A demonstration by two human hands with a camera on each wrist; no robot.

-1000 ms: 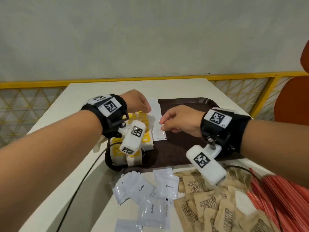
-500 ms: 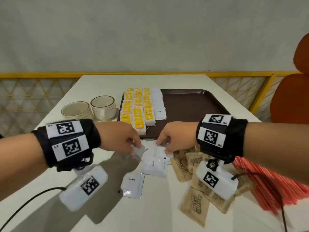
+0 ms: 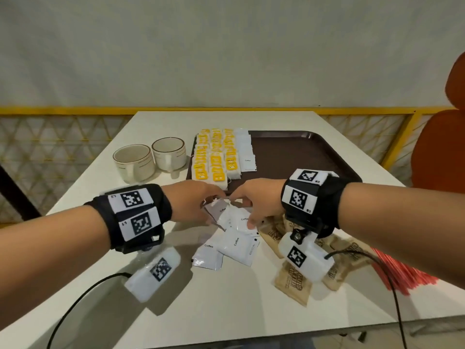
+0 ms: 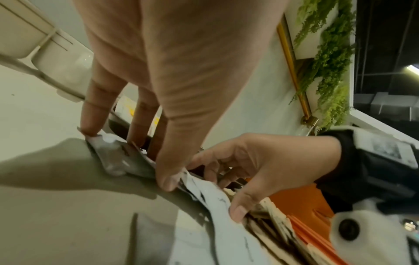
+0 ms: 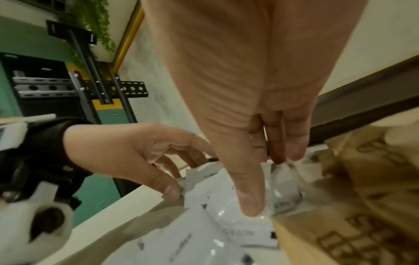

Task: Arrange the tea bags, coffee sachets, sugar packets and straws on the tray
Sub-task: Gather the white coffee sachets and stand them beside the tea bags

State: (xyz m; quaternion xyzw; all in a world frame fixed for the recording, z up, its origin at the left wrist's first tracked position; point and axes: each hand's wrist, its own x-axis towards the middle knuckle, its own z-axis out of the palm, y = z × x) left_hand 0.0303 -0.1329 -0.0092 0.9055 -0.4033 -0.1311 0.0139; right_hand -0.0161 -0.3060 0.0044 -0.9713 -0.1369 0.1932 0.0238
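Left hand (image 3: 193,201) grip pinches glossy white coffee sachet (image 3: 219,209); right hand (image 3: 259,201) grip pinches crinkled sachet (image 5: 283,186) beside it.

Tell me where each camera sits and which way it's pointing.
Head: looks forward and down across the table at the tray; both forearms show.
Left wrist: looks along the left hand pinching a coffee sachet.
Right wrist: looks along the right hand on the sachets.
All three share both hands and the sachet pile.
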